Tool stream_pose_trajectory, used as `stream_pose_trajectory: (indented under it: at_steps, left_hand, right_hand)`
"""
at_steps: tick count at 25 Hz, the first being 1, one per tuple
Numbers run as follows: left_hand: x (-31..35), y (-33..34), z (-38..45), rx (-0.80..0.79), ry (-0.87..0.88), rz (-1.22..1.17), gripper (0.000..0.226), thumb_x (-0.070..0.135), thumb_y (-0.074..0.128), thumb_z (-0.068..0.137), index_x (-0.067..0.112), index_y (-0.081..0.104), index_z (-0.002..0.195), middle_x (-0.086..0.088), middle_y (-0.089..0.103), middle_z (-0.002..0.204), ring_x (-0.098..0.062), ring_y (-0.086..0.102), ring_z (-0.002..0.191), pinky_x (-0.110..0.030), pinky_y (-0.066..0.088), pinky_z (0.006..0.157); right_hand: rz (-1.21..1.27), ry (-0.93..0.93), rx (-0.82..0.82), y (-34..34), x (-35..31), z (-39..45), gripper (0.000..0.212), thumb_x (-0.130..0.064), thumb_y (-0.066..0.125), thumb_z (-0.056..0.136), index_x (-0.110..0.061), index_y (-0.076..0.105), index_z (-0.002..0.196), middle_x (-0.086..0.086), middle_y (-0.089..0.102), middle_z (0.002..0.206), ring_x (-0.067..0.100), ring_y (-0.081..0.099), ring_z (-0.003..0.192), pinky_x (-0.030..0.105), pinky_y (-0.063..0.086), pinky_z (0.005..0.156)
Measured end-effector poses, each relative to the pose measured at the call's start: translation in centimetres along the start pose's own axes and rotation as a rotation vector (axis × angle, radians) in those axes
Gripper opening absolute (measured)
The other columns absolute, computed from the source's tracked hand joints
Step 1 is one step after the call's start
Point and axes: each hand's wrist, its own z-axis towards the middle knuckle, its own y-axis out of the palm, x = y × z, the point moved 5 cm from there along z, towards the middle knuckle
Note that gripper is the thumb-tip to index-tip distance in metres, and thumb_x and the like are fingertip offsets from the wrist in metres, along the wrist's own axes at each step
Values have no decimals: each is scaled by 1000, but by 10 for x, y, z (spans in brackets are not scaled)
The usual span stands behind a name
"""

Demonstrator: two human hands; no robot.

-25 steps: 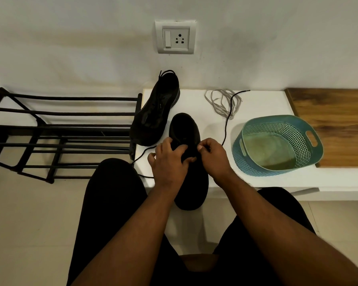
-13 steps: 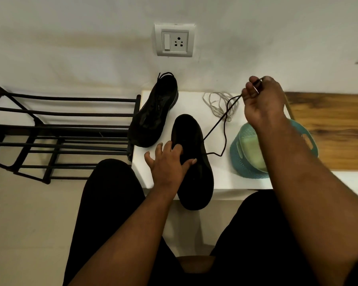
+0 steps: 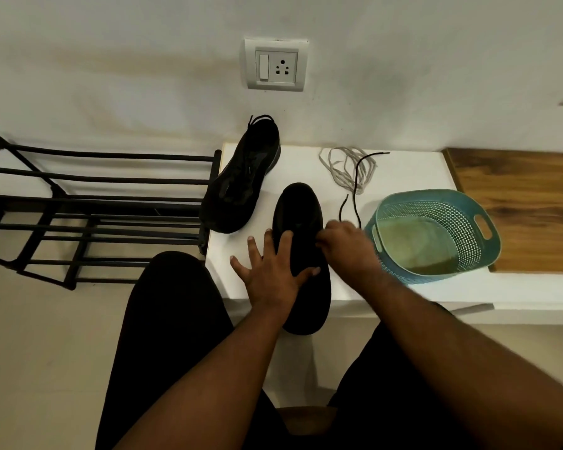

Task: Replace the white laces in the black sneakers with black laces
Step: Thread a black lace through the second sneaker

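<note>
Right hand (image 3: 345,246) back at two sneakers (image 3: 301,254).

Dim, even indoor light is falling from above, leaving the wall (image 3: 143,76) grey and mottled with faint shadow patches. The white tabletop (image 3: 403,170) is showing as the brightest area, without glare. The black sneakers (image 3: 301,222) are losing nearly all surface detail in the low light. Motion blur is softening the right hand (image 3: 346,246), and the forearms at the bottom are looking soft. Wide-angle distortion is bending the shoe rack (image 3: 95,203) at the left edge.
</note>
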Motion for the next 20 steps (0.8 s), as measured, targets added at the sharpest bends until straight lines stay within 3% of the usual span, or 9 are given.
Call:
stream_pose_trajectory:
  at_steps: [2, 4, 7, 9, 11, 12, 14, 17, 20]
  left_hand:
    - [-4, 5, 0, 1, -43, 14, 85, 81, 43, 77, 42, 10, 145, -2, -10, 163, -47, -7, 145, -71, 9, 107]
    - [-7, 9, -2, 42, -63, -6, 82, 81, 45, 75, 43, 13, 141, 0, -21, 160, -50, -12, 143, -76, 9, 103]
    - [-11, 16, -3, 98, -54, -8, 83, 82, 46, 73, 43, 15, 138, 1, -18, 159, -46, -11, 145, -78, 9, 101]
    - [-13, 17, -3, 138, -60, 2, 87, 84, 45, 71, 43, 14, 142, -2, -13, 161, -44, -9, 145, -77, 12, 101]
    - [-13, 17, -1, 110, -77, -12, 93, 85, 43, 72, 44, 3, 145, -5, -15, 161, -42, -13, 146, -75, 10, 104]
    - [-13, 17, -1, 85, -81, -23, 95, 85, 43, 73, 45, -3, 146, -5, -19, 161, -40, -16, 146, -73, 8, 105]
    - [-13, 16, -3, 69, -84, -31, 97, 84, 42, 74, 46, -10, 147, -6, -22, 160, -39, -19, 145, -70, 6, 108]
    - [-11, 11, -4, 132, -81, -36, 96, 82, 44, 76, 43, -8, 147, -8, -15, 162, -39, -14, 147, -70, 8, 108]
    - [-12, 17, -1, 123, -35, -19, 91, 81, 39, 79, 42, -7, 147, -8, -12, 162, -38, -14, 147, -69, 7, 108]
  right_hand:
    - [-174, -89, 173, -42, 16, 25, 9, -5, 65, 79, -5, 69, 87, 16, 63, 83, 37, 63, 73, 33, 50, 60]
    - [-294, 6, 347, -99, 52, 58, 8, 0, 65, 78, 3, 66, 86, 24, 62, 81, 41, 63, 73, 38, 51, 60]
    - [-171, 332, 224, -143, 104, 87, 19, -18, 60, 89, -8, 71, 101, 22, 66, 101, 43, 61, 96, 42, 48, 79]
    - [60, 418, 225, -128, 108, 90, 29, -21, 61, 89, -18, 67, 117, 16, 68, 109, 38, 63, 101, 40, 51, 88]
    - [373, 374, 205, -87, 82, 78, 60, -14, 61, 87, -26, 44, 143, 12, 68, 106, 30, 63, 97, 37, 49, 91]
    - [491, 349, 126, -60, 65, 66, 70, -11, 61, 86, -28, 32, 148, 11, 68, 102, 29, 62, 95, 35, 48, 89]
    - [586, 267, -48, -10, 32, 36, 65, -11, 59, 86, -29, 35, 143, 8, 69, 105, 29, 62, 101, 36, 48, 91]
    - [567, 117, -84, 26, 9, 2, 49, -13, 57, 87, -25, 50, 133, 5, 62, 125, 26, 58, 113, 41, 48, 94]
    - [89, 27, -8, 26, 16, 6, 31, -23, 61, 89, -17, 60, 120, 7, 58, 118, 31, 55, 106, 41, 48, 83]
